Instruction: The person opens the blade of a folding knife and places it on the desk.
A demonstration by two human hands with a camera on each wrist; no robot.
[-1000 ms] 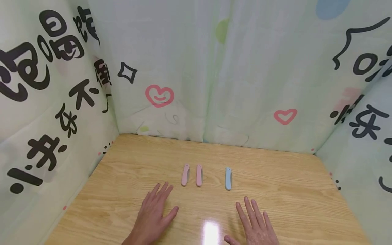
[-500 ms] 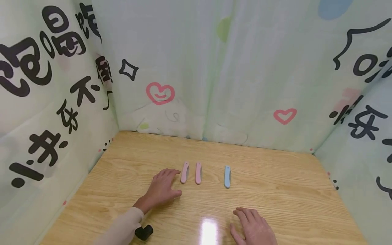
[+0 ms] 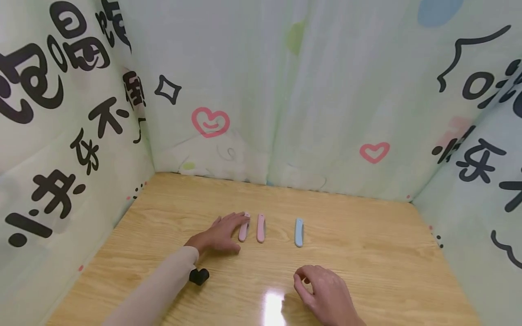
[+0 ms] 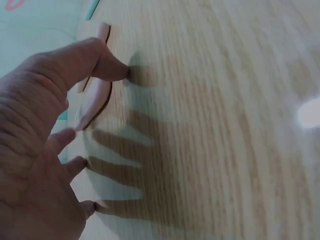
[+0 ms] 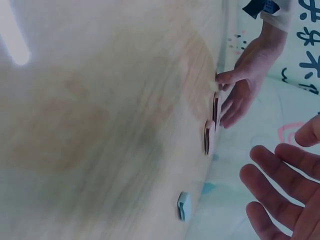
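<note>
Three slim clip-like pieces lie side by side on the wooden table [image 3: 367, 253]: a left pink one [image 3: 243, 232], a second pink one [image 3: 260, 228] and a blue one [image 3: 299, 232]. My left hand [image 3: 228, 228] reaches forward in a beige sleeve, its fingers fairly straight, fingertips touching the left pink piece [image 4: 94, 100]. The thumb [image 4: 107, 67] presses the table beside it. My right hand [image 3: 320, 287] rests on the table nearer to me, fingers loosely curled, holding nothing, well short of the blue piece [image 5: 184, 205].
Pale green printed cloth walls [image 3: 326, 113] close in the table at the back and on both sides. A small black camera [image 3: 199, 275] sits under my left wrist. A bright light reflection [image 3: 272, 308] lies on the table's near part.
My left hand has slid forward from the near table to the left pink piece. My right hand has drawn back a little and its fingers have curled loosely.
</note>
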